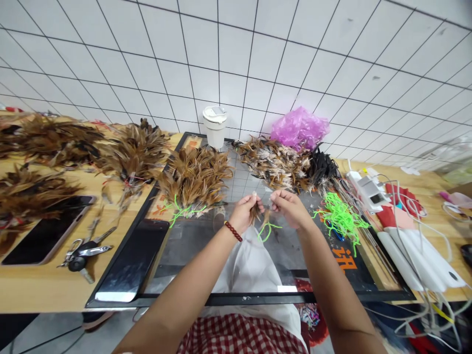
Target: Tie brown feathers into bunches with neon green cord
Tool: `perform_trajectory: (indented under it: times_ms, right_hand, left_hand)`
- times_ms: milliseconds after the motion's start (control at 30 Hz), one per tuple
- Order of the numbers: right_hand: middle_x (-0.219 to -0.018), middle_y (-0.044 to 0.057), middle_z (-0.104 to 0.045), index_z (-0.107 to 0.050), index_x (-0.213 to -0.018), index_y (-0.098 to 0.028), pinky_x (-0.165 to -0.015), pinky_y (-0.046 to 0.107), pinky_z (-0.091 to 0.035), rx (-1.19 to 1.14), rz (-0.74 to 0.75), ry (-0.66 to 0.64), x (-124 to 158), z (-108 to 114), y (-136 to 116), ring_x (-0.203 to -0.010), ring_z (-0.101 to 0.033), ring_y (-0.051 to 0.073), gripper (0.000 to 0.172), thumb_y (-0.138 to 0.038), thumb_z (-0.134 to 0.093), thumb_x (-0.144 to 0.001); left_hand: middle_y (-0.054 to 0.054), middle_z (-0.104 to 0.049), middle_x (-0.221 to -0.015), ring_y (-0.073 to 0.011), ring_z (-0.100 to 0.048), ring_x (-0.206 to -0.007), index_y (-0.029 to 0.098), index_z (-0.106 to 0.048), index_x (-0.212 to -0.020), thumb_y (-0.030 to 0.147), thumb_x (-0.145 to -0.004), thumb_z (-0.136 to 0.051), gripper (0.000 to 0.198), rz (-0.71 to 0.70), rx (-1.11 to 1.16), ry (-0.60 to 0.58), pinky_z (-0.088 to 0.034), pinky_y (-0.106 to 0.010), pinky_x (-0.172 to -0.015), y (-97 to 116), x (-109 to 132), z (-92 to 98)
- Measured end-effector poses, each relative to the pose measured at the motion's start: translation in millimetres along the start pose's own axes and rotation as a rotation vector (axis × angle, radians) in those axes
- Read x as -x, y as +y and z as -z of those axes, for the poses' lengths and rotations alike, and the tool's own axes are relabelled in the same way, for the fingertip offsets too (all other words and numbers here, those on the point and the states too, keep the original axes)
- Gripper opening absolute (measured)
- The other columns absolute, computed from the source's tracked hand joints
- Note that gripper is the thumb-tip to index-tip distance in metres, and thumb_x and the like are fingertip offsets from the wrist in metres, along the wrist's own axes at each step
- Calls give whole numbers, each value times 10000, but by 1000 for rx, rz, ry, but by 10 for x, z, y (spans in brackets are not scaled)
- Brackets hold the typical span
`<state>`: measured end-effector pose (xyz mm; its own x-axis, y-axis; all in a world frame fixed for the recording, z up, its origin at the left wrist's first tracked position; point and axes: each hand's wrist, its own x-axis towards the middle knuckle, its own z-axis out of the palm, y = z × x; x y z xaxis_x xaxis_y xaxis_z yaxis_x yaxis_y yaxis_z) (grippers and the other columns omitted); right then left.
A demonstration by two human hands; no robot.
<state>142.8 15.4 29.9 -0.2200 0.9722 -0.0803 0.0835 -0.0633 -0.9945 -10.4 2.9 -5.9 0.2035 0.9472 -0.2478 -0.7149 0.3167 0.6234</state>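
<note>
My left hand (244, 212), a beaded bracelet at its wrist, is closed in a pinch on a small bunch of brown feathers (254, 214). Close by on the right, my right hand (289, 208) pinches thumb to finger; what it grips is too small to make out. Just below and between the hands lies a bright green cord (264, 232) on the glass panel (191, 265). To the left sits a large pile of brown feathers (197, 177). Mixed pale and brown feathers (276, 162) lie beyond my hands, with black feathers (323, 169) beside them.
A tangle of green cords (341, 216) lies at right, near white power strips (416, 255) and loose cables. Behind stand a white cup (215, 128) and a pink plastic bag (300, 129). Phones (132, 260), keys (83, 253) and more feather bundles (134, 152) are at left.
</note>
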Motion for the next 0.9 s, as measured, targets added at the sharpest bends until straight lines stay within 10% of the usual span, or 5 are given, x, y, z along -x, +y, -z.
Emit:
perform_trajectory:
  times_ms: [467, 633, 900]
  right_hand:
    - [-565, -49, -546, -611, -814, -209, -487, 261, -453, 5, 234, 110, 21, -235, 267, -438, -509, 98, 210, -419, -623, -810]
    - [-852, 33, -617, -687, -985, -225, -757, 312, -498, 325, 431, 233, 28, -155, 279, -800, -601, 151, 213, -359, -590, -850]
    - [-1137, 72, -604, -605, -1227, -258, -931, 342, -459, 640, 570, 70, 86, -36, 252, -1059, -576, 174, 337, -313, -458, -928]
  left_hand:
    - [-28, -631, -639, -106, -588, -536, 109, -638, -747, 398, -640, -766, 334, 23, -209, -78, -489, -249, -564, -93, -8, 20]
    - [21, -527, -529, -70, -493, -486, 121, -607, -673, 391, -653, -753, 307, -41, -208, -75, -435, -216, -507, -85, 1, 2]
    - [20, -506, -512, -68, -467, -473, 121, -599, -648, 403, -652, -745, 318, -52, -224, -70, -400, -216, -495, -96, -4, 4]
